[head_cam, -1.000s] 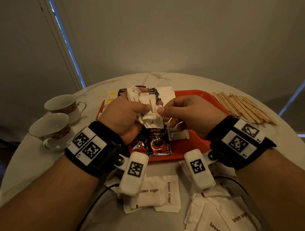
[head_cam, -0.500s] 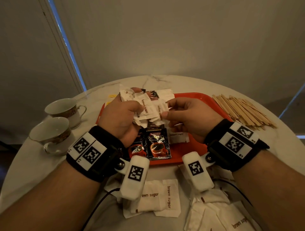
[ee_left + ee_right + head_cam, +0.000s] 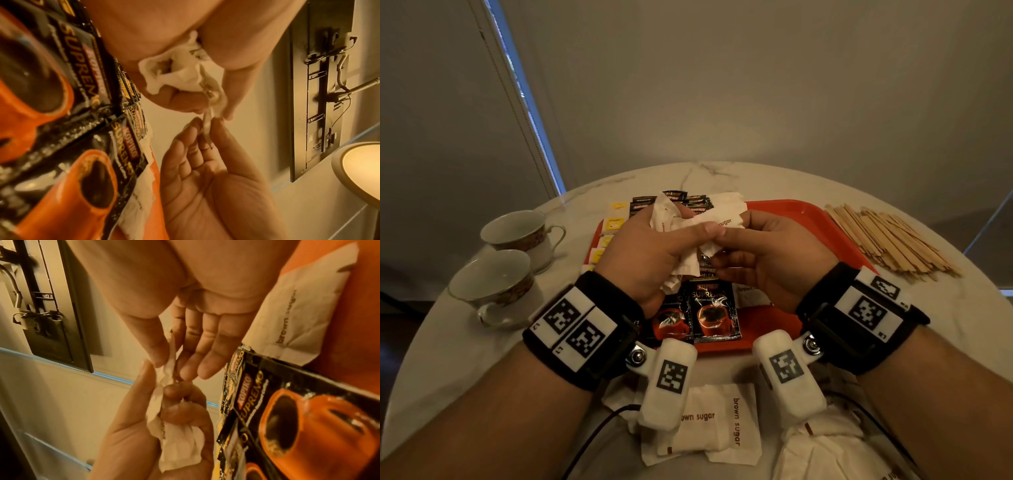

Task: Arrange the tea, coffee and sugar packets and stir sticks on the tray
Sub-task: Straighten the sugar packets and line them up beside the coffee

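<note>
On tray (image 3: 784, 212): "KOPIKO SUPREMO" coffee packets (image 3: 714, 313)

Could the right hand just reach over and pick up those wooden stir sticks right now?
Probably not at once. The stir sticks lie unblocked on that side, but the right hand is pinching a sugar packet from the bunch gripped by the left hand.

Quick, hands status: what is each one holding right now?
Left hand: closed, gripping a bunch of brown sugar packets.
Right hand: thumb and forefinger pinching one packet of that bunch; other fingers loose.
</note>
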Tool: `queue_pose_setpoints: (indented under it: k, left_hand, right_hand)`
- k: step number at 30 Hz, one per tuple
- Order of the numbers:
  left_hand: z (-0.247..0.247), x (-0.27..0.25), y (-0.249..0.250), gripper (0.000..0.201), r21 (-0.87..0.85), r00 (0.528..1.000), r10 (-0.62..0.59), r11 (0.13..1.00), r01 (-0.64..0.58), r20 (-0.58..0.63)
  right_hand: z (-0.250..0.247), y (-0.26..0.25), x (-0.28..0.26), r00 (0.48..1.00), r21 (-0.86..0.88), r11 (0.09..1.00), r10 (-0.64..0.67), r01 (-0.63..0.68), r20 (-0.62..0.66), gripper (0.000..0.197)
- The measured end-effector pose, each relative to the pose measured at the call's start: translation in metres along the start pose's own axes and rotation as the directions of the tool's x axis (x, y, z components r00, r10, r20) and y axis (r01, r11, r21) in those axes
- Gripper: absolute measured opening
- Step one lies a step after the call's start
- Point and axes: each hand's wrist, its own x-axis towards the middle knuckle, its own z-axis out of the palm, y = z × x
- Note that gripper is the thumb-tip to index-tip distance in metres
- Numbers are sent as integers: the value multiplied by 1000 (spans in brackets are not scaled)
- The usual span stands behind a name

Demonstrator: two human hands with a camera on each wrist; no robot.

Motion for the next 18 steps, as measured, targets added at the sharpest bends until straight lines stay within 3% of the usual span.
queue_pose_setpoints:
  k: [5, 10, 13, 18]
  left_hand:
    - [-1, -2, 3, 23, 117, 1000, 24, 993, -24, 2]
    - [1, -4, 0, 25, 208, 999, -2, 978, -9, 52]
    - [1, -3, 0, 25, 221, 1000, -5, 975, 1, 15]
    - [-1, -3, 7, 22, 134, 998, -68, 989, 70, -17]
  right_hand:
    - [-8, -5, 4, 993, -219, 974, -82, 62, -83, 8]
    - [-17, -15, 4, 985, -508, 857, -153, 90, -84, 18]
    - [-23, -20, 2, 986, -594, 804, -84, -19, -146, 21]
    - [-32, -21, -1, 971, -566, 795, 118, -219, -210, 25]
